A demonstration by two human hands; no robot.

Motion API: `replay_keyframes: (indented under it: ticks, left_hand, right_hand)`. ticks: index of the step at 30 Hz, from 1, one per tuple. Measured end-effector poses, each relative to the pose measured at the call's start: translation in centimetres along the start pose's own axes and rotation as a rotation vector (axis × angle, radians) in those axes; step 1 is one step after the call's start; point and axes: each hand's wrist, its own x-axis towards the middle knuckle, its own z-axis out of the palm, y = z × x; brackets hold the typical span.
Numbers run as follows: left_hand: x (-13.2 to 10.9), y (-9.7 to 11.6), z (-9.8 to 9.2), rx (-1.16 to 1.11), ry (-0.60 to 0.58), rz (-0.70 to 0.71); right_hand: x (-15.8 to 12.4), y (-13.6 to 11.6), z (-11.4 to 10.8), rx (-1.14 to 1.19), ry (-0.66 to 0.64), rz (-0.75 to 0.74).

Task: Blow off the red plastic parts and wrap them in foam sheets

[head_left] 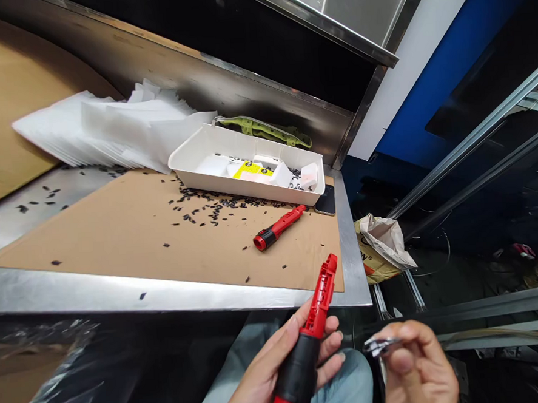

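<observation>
My left hand (279, 365) is wrapped round a red-and-black plastic tool housing (301, 363). Its black sleeve lies in my palm, and its narrow red end, with an open slotted channel, points up and away from me. Off to the right, my right hand (418, 362) pinches a small shiny metal piece (380, 344) between thumb and finger; its exact kind does not show. The two hands are apart. On the cardboard sheet (129, 234) beyond them lies a second, similar red-and-black housing (278, 227).
A white bin (250, 187) holds small white blocks and a yellow label. Black bits (212, 211) lie scattered before it. White foam sheets (109, 129), a phone (325, 201) and a green strap (264, 129) are nearby. A paper bag (384, 249) stands past the metal table edge (357, 269).
</observation>
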Motion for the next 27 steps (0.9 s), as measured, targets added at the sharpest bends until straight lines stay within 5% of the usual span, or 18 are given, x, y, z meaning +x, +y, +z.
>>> replay_keyframes:
  ticks: [3,9,12,15,18,21,24,27]
  left_hand:
    - [0.1,0.7,-0.3,-0.028,-0.002,-0.007]
    - [0.3,1.5,-2.5,-0.018,-0.063,0.047]
    - [2.1,3.5,-4.4,0.448,0.000,0.335]
    - [5.2,8.6,-5.5,1.168,0.190,0.745]
    - [8.4,15.0,-5.4,1.432,0.309,0.921]
    - [10.5,19.4,-4.8,1.695,0.384,0.932]
    - [11.4,20.4,-3.9,1.873,0.413,0.949]
    - [11.9,18.2,-2.5,1.928,0.429,1.074]
  right_hand:
    - [2.7,2.3,-1.0,-0.065,0.080,0.003]
    - [7.4,9.6,2.2,-0.569,-0.186,-0.013]
    - [9.4,12.6,5.1,-0.727,-0.257,-0.072]
    - [10.8,14.4,6.8,-0.836,-0.332,-0.134]
    - [10.9,15.1,6.7,-0.916,-0.347,-0.166]
    - [10.0,14.7,5.0,-0.954,-0.342,-0.206]
    - [8.8,13.6,2.9,-0.963,-0.318,-0.237]
    - [7.5,12.2,1.5,-0.941,-0.261,-0.263]
